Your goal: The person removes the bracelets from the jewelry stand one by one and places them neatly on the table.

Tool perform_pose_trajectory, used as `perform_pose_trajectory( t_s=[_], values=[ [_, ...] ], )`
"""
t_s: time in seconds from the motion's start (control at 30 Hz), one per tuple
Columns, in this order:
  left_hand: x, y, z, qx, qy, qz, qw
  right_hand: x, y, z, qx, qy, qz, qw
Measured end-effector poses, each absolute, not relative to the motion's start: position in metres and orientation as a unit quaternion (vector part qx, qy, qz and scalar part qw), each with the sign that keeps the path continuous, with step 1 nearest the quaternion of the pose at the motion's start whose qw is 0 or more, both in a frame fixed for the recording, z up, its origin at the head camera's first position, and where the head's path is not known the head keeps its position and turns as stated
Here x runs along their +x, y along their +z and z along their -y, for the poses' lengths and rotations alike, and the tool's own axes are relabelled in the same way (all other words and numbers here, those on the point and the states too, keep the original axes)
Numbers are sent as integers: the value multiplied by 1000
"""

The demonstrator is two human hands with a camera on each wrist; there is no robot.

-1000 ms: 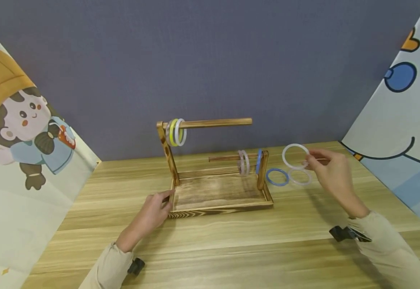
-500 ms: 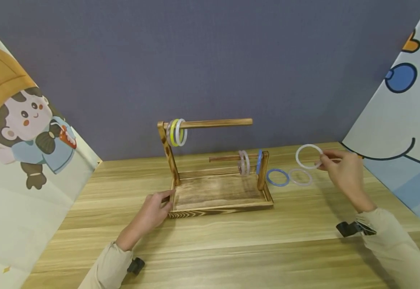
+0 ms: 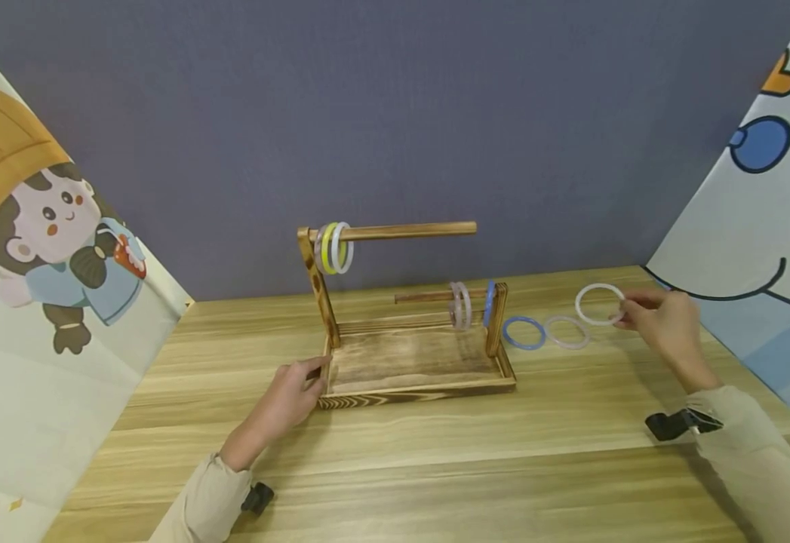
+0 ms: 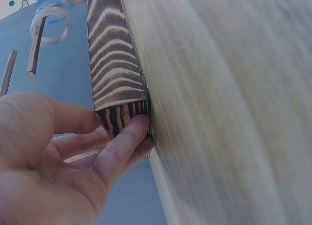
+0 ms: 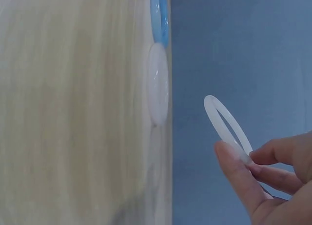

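Observation:
My right hand (image 3: 669,332) pinches a white bangle (image 3: 579,304) between thumb and fingers, beyond the right end of a wooden bangle rack (image 3: 422,394). In the right wrist view the held bangle (image 5: 213,112) is tilted and raised off the tabletop. My left hand (image 3: 286,396) grips the left edge of the rack's tray, with thumb and fingers on either side of its corner (image 4: 124,112). Grey-lilac, yellow and white bangles (image 3: 337,260) hang at the upper bar's left end. On the lower bar hang two pale pinkish bangles (image 3: 466,309) and a blue one (image 3: 489,303).
A blue bangle (image 3: 524,348) and a pale pink bangle (image 3: 567,347) lie side by side on the wood-grain table (image 3: 435,467), right of the rack. A grey-blue panel (image 3: 395,136) stands behind, with cartoon-printed panels (image 3: 96,249) at both sides.
My right hand has carried the white bangle to the right, away from the rack, and slightly lower. It no longer overlaps the pale pink bangle. My left hand stays on the tray.

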State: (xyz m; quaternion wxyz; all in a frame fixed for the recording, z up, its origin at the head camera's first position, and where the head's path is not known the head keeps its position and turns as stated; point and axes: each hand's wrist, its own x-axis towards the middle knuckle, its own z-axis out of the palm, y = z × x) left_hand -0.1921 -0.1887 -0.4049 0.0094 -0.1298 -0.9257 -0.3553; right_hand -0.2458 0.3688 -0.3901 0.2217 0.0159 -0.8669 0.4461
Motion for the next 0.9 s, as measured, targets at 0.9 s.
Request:
perform_pose_trajectory(
  t_s=[0.9],
  values=[
    [-192, -404, 189, -127, -352, 928, 8, -250, -413, -395, -43, 383, 911, 149]
  ],
)
